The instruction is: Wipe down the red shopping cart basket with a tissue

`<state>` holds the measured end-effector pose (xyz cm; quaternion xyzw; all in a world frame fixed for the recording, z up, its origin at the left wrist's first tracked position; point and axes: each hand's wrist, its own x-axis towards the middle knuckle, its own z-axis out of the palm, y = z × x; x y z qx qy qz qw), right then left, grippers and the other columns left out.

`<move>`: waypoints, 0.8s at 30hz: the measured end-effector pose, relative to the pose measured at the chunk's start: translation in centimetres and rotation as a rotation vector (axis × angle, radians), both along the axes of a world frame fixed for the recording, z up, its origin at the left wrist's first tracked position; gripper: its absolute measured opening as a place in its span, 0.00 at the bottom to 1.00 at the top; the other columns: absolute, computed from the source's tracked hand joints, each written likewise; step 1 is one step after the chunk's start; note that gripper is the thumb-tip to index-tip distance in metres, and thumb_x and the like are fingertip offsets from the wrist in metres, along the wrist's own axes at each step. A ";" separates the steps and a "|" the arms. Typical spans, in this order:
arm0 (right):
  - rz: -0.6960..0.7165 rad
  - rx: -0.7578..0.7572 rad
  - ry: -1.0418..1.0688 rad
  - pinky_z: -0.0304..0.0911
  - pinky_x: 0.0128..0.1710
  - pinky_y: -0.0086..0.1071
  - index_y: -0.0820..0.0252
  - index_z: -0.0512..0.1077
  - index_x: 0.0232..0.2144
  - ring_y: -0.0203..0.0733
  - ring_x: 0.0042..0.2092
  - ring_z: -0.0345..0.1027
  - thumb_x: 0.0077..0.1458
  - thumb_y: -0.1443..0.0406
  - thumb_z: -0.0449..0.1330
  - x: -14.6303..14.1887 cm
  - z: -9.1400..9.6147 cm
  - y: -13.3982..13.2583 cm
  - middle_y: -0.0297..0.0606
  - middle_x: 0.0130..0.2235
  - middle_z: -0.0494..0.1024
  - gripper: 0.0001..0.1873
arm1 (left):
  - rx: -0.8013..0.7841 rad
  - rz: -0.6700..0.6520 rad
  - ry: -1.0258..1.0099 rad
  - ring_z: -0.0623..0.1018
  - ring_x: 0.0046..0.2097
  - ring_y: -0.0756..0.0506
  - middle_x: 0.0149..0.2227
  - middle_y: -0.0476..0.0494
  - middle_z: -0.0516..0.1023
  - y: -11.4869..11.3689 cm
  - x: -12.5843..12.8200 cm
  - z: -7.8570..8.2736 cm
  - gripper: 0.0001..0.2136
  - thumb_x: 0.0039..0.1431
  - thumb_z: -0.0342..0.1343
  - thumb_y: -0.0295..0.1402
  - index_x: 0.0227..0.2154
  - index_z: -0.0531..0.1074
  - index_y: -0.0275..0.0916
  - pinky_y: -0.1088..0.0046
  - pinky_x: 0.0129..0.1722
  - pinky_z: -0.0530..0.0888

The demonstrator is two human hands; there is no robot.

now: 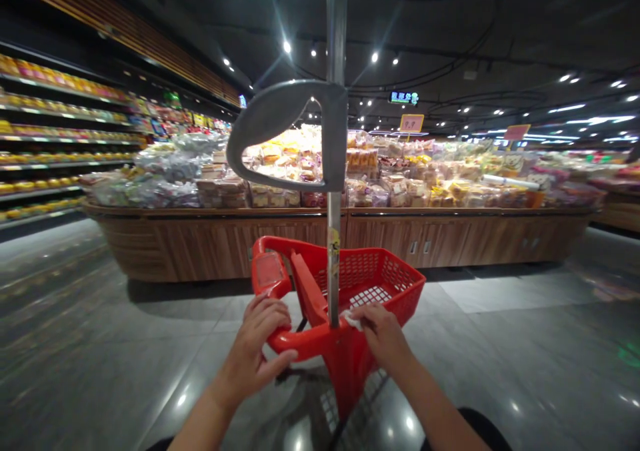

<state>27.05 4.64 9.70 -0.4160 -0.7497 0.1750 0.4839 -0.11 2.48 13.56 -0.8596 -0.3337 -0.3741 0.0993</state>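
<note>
A red plastic shopping cart (310,341) stands in front of me, its basket with a lattice bottom angled to the right. My left hand (260,344) is closed over the cart's handle at its near left corner, fingers on top and thumb along the near side. My right hand (377,327) pinches a crumpled white tissue (351,319) against the cart's near rim, just right of the pole. A metal pole (333,257) rises from that rim between my hands. High on the pole sits a grey plastic loop (280,137).
Across the aisle runs a long wooden display counter (200,244) heaped with packaged goods. Shelves (60,131) with rows of yellow-lidded jars line the left side. A price sign (411,124) stands above the goods. Grey floor tiles (475,344) surround the cart.
</note>
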 end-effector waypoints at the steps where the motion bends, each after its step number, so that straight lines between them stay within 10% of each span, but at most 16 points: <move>1: 0.007 -0.015 -0.012 0.64 0.42 0.38 0.57 0.75 0.32 0.43 0.40 0.70 0.43 0.79 0.50 0.0 0.2 0.2 0.37 0.36 0.79 0.20 | 0.021 0.030 0.020 0.70 0.50 0.41 0.41 0.43 0.75 -0.3 -0.1 0.0 0.10 0.51 0.56 0.36 0.37 0.67 0.41 0.53 0.56 0.59; 6: 0.108 0.041 0.036 0.64 0.42 0.35 0.55 0.76 0.35 0.40 0.40 0.70 0.47 0.79 0.52 -0.7 1.9 1.4 0.37 0.38 0.79 0.20 | 0.176 0.225 0.044 0.70 0.53 0.41 0.49 0.41 0.74 -2.2 2.0 -0.5 0.19 0.53 0.53 0.28 0.50 0.65 0.41 0.52 0.58 0.56; 14: 0.568 0.169 -0.441 0.61 0.44 0.30 0.57 0.78 0.33 0.36 0.37 0.71 0.53 0.76 0.56 -4.6 3.0 7.0 0.35 0.36 0.81 0.14 | 0.101 0.446 0.018 0.72 0.43 0.39 0.35 0.45 0.77 -1.6 3.9 -1.1 0.11 0.50 0.60 0.38 0.35 0.72 0.40 0.50 0.53 0.60; 20: 0.675 0.058 -0.502 0.62 0.40 0.24 0.57 0.79 0.36 0.35 0.39 0.72 0.51 0.77 0.55 -5.5 3.5 7.9 0.33 0.37 0.82 0.17 | 0.078 0.461 0.006 0.71 0.39 0.41 0.32 0.46 0.75 -0.6 1.4 -1.2 0.10 0.51 0.59 0.40 0.33 0.71 0.41 0.54 0.50 0.62; 24: 0.488 0.158 -0.460 0.62 0.42 0.30 0.60 0.79 0.31 0.39 0.37 0.73 0.52 0.75 0.58 -6.3 3.8 8.9 0.37 0.35 0.82 0.11 | 0.090 0.419 0.005 0.72 0.38 0.42 0.31 0.47 0.75 -0.3 0.5 -1.0 0.10 0.51 0.58 0.42 0.32 0.71 0.42 0.56 0.49 0.62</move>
